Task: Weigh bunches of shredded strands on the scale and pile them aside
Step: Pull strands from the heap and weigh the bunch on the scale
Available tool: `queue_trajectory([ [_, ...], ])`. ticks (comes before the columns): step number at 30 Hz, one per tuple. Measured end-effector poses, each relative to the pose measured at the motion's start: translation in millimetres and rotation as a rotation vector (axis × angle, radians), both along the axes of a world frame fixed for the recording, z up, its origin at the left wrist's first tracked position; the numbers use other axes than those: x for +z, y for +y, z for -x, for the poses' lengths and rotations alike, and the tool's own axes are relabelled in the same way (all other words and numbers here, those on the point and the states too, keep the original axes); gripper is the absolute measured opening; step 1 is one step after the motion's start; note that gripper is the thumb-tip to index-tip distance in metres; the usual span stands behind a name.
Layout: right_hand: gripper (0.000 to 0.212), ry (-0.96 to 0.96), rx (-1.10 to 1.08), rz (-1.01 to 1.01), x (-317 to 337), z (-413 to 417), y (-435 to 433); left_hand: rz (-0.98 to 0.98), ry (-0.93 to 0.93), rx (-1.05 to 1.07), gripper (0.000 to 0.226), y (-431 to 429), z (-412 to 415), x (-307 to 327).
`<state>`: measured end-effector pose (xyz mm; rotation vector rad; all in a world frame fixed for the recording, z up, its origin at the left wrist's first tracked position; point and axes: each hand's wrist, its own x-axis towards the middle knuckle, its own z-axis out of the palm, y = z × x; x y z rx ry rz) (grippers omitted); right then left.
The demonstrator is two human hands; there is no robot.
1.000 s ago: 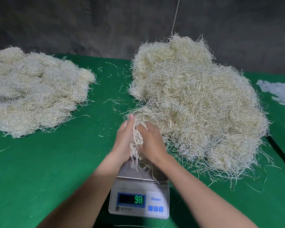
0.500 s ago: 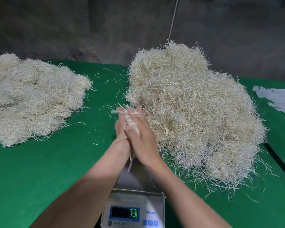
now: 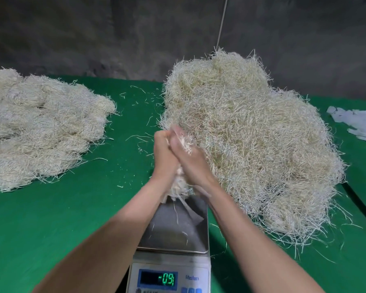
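Left hand [image 3: 164, 151] and right hand [image 3: 191, 159] both clasp one bunch [image 3: 178, 186] just above the scale [image 3: 173, 235], held clear of its pan (display reads about -0.9). Probably compacting it for the weighed pile [image 3: 40, 127] left of the scale; loose heap [image 3: 251, 134] lies right.

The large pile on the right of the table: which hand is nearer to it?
Right. The right hand sits at the left edge of the large pile; the left hand is farther left, across the bunch they both hold.

left hand [image 3: 164, 153] bare | right hand [image 3: 191, 160] bare | left forearm [image 3: 114, 240] bare to frame edge | right forearm [image 3: 251, 240] likewise
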<state>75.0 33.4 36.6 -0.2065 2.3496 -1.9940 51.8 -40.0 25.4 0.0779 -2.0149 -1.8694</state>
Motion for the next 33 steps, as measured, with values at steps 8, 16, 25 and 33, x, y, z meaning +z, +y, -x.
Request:
queue_trajectory([
  [8,0.081,-0.123,-0.314,0.276,11,22,14,-0.507,-0.493,-0.463,0.083,-18,-1,-20],
  [16,0.028,0.406,-0.223,-0.397,-52,-15,-4,-0.953,-0.557,-0.28,0.048,-6,-2,-21],
  [25,0.039,0.304,-0.437,-0.315,-50,-14,-17,-0.436,-0.46,0.042,0.045,2,-7,-22],
  [33,0.048,0.21,-0.279,0.094,-29,5,21,0.116,-0.232,-0.14,0.064,3,-12,-14],
])
